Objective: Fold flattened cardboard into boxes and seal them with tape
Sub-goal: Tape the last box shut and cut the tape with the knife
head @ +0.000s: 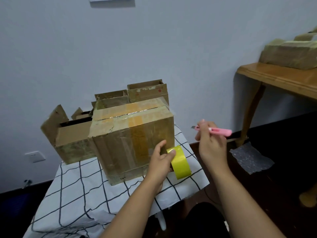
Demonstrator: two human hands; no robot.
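Observation:
A closed cardboard box (130,134), its top seam and front face covered in tape, stands on a table with a white, black-checked cloth (77,191). My left hand (160,160) grips a yellow tape roll (181,162) against the box's lower right front corner. My right hand (211,140) holds a pink utility knife (220,131) in the air to the right of the box, its short blade pointing left toward the box.
Several open cardboard boxes (72,134) stand behind and left of the taped box, against the wall. A wooden table (281,78) at the right carries more boxes (289,54). A sheet of bubble wrap (251,158) lies on the dark floor. A wall socket (35,156) is at the left.

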